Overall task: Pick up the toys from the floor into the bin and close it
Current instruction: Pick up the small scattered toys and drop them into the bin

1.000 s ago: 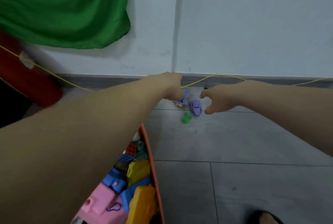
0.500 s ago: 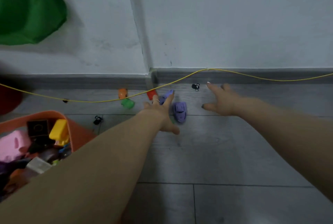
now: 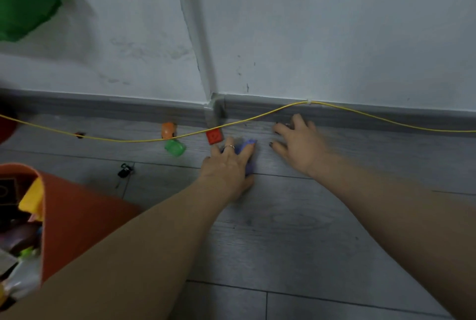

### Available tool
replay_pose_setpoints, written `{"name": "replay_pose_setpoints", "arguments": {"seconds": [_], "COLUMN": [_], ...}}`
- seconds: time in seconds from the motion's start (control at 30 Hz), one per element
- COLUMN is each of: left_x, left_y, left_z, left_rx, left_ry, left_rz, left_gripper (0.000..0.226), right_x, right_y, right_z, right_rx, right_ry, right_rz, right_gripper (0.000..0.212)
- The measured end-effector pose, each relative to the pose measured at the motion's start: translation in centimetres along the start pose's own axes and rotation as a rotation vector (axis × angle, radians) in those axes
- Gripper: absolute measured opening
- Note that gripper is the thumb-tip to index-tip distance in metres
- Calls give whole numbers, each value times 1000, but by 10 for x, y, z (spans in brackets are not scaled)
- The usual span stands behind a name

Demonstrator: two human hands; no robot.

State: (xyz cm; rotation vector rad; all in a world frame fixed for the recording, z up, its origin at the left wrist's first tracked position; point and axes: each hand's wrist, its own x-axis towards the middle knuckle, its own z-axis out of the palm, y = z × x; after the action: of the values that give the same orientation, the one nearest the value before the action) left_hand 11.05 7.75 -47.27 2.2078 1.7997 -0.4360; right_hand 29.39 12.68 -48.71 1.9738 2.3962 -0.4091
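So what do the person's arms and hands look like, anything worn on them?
Both forearms are bare, with no sleeves in view. The left hand wears a thin ring on one finger. The right hand shows no ring; its visible nails carry dark polish. No watch, bracelet or glove shows on either arm.

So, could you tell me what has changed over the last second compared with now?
The left hand has come down onto the purple toys, covering them. The right hand has opened and reached toward the baseboard. The orange toy, green toy, red block and yellow cable lie unchanged.
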Motion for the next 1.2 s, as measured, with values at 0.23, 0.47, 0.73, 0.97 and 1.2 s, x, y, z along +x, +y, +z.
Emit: {"name": "replay_pose_setpoints", "arguments": {"seconds": [0.23,0.47,0.73,0.97,1.2], "left_x": [-17,-43,-86,-86,-83], "left_y": [-28,-48,-43,-32,-43], "left_z": [-16,-37,-28,6,4], "left_rx": [-263,-353,-33,160,124], "left_ry": [44,24,-314,-173,-182], "left_rz": [14,-214,-126,-121,-137], "left_gripper": [54,48,31,48,52], "right_x": [-18,-14,-1,21,28], "right_y": [-27,-57,-90,-116,-125], "right_z": [12,-5,-3,6,23], "right_rx": [123,377,456,276,115], "right_ry": [-6,-24,-123,10,8], "right_rz": [-57,103,53,-141,-317], "right_gripper": [21,22,25,18,21]}}
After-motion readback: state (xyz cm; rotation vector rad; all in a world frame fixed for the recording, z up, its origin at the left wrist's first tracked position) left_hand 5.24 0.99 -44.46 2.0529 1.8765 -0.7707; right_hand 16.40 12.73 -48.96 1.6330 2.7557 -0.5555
